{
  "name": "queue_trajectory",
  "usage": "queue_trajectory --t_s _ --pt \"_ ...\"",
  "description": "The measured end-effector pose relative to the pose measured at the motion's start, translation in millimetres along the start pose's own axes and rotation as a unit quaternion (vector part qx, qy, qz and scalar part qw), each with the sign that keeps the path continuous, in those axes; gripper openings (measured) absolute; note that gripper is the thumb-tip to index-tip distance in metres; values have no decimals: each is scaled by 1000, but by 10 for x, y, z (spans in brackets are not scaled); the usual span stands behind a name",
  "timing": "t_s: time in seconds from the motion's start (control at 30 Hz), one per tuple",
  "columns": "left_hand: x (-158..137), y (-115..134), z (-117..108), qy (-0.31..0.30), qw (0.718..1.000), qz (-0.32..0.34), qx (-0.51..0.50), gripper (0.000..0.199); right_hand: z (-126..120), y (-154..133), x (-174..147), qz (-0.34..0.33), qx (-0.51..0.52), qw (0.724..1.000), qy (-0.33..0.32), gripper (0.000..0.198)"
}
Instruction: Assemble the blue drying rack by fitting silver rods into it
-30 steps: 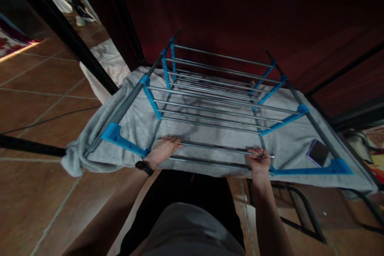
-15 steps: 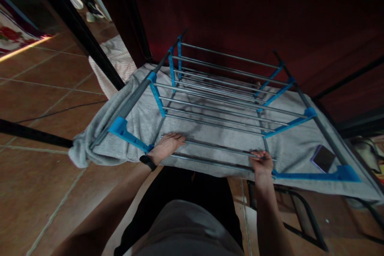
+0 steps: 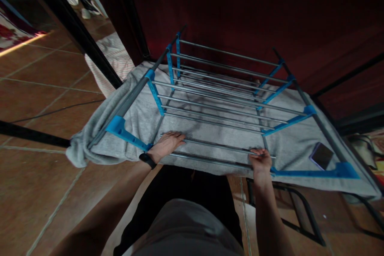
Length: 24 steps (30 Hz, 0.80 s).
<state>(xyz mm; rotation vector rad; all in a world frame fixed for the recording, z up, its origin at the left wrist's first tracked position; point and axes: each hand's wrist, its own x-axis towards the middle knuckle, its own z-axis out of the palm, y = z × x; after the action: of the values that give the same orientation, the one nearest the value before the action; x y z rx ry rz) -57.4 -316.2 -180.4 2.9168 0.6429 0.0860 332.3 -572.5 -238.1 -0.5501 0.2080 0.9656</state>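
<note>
The left hand (image 3: 168, 144), at 8 o'clock, and the right hand (image 3: 260, 160), at 4 o'clock, share one thin metal rod (image 3: 216, 144) that runs between them. The left fingers lie together over the rod's 9 o'clock end, closed on it, the thumb hidden. The right fingers, turned upward, are pinched narrowly around the rod near its 3 o'clock end, the tip poking out past them. A black band (image 3: 148, 161) circles the left wrist.

The rack (image 3: 228, 98), of grey tubes and blue brackets (image 3: 127, 134), lies at 12 o'clock from the person, on a grey blanket (image 3: 294, 144). The rod sits just beyond the rack's nearest crossbar (image 3: 210, 161), its ends apart from the brackets.

A phone (image 3: 321, 156) lies on the blanket at 3 o'clock from the right hand. A dark red panel (image 3: 240, 16) stands behind the rack at 12 o'clock; striped cloth (image 3: 117, 48) shows at 10 o'clock.
</note>
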Motion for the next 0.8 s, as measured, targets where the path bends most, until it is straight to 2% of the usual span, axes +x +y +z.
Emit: queue_trajectory --t_s 0.1,0.3,0.4,0.8 --pt "7 -2 -22 -5 1000 -1 -3 29 11 11 7 -6 -16 1000 0 25" --pt "-13 5 -67 -2 1000 -2 -19 32 73 48 24 -45 -24 998 45 22" --pt "-27 -4 -63 3 999 -5 -41 33 108 64 1 -41 -34 997 46 21" --pt "12 -78 -8 6 999 -23 -46 44 204 161 13 -83 -7 994 77 13"
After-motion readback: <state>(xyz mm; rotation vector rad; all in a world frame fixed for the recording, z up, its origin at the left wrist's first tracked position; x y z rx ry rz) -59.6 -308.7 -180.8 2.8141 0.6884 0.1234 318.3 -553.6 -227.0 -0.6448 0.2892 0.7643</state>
